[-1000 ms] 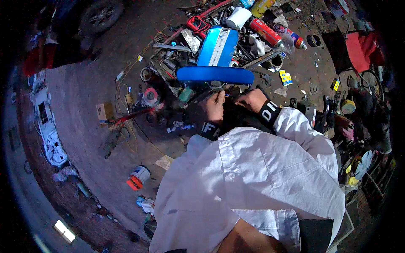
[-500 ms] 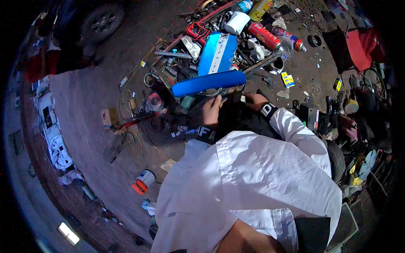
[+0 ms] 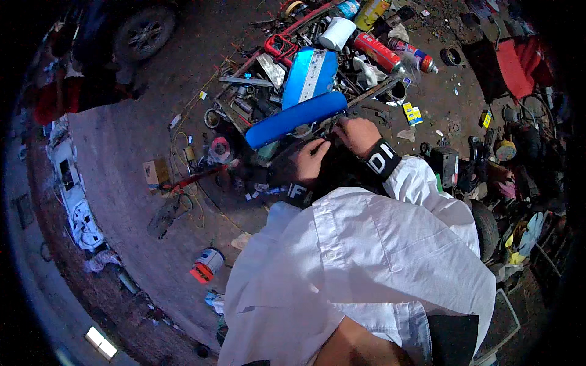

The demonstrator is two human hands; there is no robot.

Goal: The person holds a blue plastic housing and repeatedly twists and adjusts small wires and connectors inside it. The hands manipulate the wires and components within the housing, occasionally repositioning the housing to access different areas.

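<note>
My left hand [image 3: 310, 161] is closed, thumb against the fingers, just below a long, rounded blue bar [image 3: 293, 121]. What it pinches, if anything, is too dark and small to make out. Close by on the right, my right hand [image 3: 359, 135] is curled near the bar's right end, its fingertips bent over something hidden. Dark material lies beneath both hands, its kind unclear. Behind the bar leans a shiny blue panel [image 3: 299, 76] with a silver strip down it.
Beyond my hands a frame holds loose metal parts, a white cup [image 3: 340, 33] and a red spray can [image 3: 378, 53]. A red tape roll [image 3: 220, 149] and a paint tin [image 3: 208, 263] are on the left. A tyre [image 3: 485, 232] stands at right; a vehicle wheel [image 3: 144, 33] is at far left.
My right hand has moved up and left, coming nearer my left hand and the blue bar's end. The whole view has shifted a little, and the bar now appears more tilted.
</note>
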